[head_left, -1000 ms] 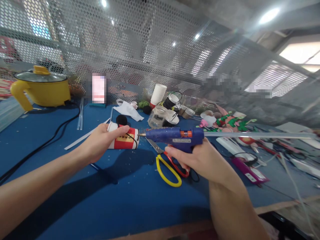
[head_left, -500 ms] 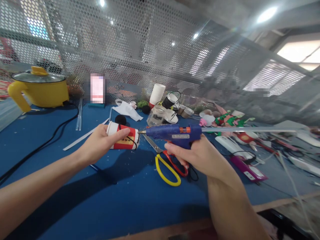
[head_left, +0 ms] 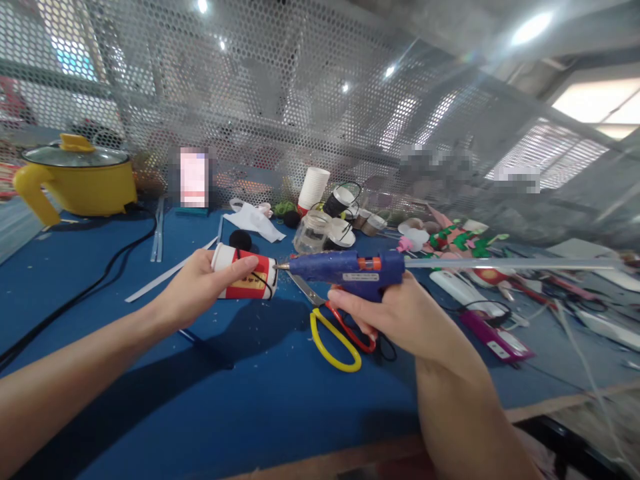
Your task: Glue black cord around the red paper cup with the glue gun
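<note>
1. Both your hands are apart and each is closed on something: your left hand (head_left: 197, 283) grips a red and white paper cup (head_left: 245, 291) left of the frame's centre, thumb across its side; your right hand (head_left: 387, 310) is wrapped around the handle of a blue glue gun (head_left: 325, 267), just right of centre.

2. As for progress, a black cord (head_left: 263, 279) already lies across the cup's side, and the gun's metal nozzle (head_left: 283, 266) is at the cup's right end, seemingly touching. Whether glue is laid there, and how much work remains, you cannot tell from this view.

3. Your cup lies sideways, its long axis running left to right, dipping slightly rightward. Its right end faces the nozzle; which end is open is unclear.

4. Your gun points left, nearly level, with a long clear glue stick (head_left: 475, 263) extending from its back towards the right edge.

5. Below the gun, scissors with yellow and red handles (head_left: 320, 345) rest on the blue table (head_left: 280, 400). A black ball (head_left: 240, 240) sits just beyond the cup.
</note>
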Demonstrator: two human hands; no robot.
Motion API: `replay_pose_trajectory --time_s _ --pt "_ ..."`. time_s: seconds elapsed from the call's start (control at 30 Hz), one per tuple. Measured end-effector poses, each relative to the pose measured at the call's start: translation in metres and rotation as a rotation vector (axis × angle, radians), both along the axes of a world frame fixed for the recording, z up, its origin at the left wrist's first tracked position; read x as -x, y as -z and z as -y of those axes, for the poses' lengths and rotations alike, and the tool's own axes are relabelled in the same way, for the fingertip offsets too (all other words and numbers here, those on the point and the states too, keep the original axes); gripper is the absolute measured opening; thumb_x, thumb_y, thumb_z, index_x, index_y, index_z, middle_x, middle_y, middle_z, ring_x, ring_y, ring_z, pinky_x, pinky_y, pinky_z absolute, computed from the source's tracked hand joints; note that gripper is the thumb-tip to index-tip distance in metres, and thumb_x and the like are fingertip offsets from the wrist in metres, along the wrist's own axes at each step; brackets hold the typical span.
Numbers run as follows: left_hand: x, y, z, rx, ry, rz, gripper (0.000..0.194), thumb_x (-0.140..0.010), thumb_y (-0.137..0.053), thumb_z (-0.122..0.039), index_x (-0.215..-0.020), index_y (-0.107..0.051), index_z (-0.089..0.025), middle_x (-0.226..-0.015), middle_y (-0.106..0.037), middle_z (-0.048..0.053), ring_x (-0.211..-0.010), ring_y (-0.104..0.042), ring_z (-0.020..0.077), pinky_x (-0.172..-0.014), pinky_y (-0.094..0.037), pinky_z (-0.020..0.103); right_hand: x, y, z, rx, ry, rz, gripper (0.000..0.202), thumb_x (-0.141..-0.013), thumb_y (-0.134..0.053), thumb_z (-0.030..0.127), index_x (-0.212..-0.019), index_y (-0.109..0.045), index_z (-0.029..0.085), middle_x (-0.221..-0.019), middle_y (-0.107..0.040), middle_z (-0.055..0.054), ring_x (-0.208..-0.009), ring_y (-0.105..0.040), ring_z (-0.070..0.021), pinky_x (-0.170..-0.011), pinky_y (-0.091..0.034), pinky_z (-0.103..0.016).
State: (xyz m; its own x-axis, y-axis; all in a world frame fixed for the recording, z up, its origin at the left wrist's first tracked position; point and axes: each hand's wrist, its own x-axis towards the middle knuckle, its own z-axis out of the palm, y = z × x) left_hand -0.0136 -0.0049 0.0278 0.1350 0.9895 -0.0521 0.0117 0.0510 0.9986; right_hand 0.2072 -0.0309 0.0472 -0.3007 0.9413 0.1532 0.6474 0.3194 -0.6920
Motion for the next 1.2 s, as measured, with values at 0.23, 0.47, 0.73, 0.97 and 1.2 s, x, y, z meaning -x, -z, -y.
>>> replay_pose_trajectory --time_s 0.23,0.47,0.73,0.97,1.2 --pt "0.0015 -0.0003 -0.0035 0.161 -0.02 0.166 0.017 -0.072 -0.06 -0.023 -0.057 -0.065 -0.015 -0.051 -0.066 0.0 -0.045 -0.059 0.0083 -0.044 -0.045 0.013 0.0011 -0.001 0.0041 0.016 -0.015 -0.006 0.035 -0.074 -0.054 0.038 -0.046 -0.045 0.02 -0.036 -0.046 0.005 -0.033 -0.044 -0.0085 -0.041 -0.042 -0.021" --pt "0.0031 -0.0012 -0.0071 0.235 -0.011 0.207 0.017 -0.074 -0.058 -0.023 -0.063 -0.063 -0.011 -0.053 -0.065 0.002 -0.042 -0.056 0.0077 -0.04 -0.044 0.014 0.0018 -0.0005 0.004 0.038 -0.014 -0.007 0.034 -0.073 -0.055 0.037 -0.046 -0.044 0.019 -0.036 -0.048 0.005 -0.033 -0.045 -0.0081 -0.04 -0.041 -0.02" --pt "0.0038 0.0012 -0.0085 0.238 0.0 0.203 0.018 -0.071 -0.061 -0.027 -0.068 -0.063 -0.01 -0.058 -0.066 0.004 -0.047 -0.058 0.0097 -0.044 -0.045 0.016 0.0011 -0.0007 0.0041 0.072 -0.021 -0.013 0.031 -0.073 -0.055 0.037 -0.05 -0.048 0.018 -0.037 -0.048 0.005 -0.034 -0.044 -0.0077 -0.039 -0.04 -0.019" --pt "0.0023 -0.0005 -0.0083 0.248 -0.026 0.207 0.017 -0.073 -0.058 -0.024 -0.062 -0.061 -0.011 -0.051 -0.063 0.002 -0.04 -0.054 0.0076 -0.042 -0.044 0.015 0.0013 -0.0019 0.0031 0.093 -0.039 0.005 0.033 -0.074 -0.054 0.037 -0.049 -0.047 0.018 -0.037 -0.047 0.004 -0.034 -0.044 -0.0077 -0.04 -0.04 -0.019" --pt "-0.0009 -0.0039 -0.0048 0.23 -0.086 0.231 0.017 -0.075 -0.057 -0.023 -0.062 -0.059 -0.013 -0.049 -0.063 0.001 -0.04 -0.054 0.0079 -0.038 -0.042 0.014 0.0026 0.0021 0.0022 0.054 -0.038 -0.004 0.033 -0.074 -0.054 0.038 -0.049 -0.046 0.018 -0.037 -0.048 0.005 -0.034 -0.045 -0.0081 -0.041 -0.041 -0.02"
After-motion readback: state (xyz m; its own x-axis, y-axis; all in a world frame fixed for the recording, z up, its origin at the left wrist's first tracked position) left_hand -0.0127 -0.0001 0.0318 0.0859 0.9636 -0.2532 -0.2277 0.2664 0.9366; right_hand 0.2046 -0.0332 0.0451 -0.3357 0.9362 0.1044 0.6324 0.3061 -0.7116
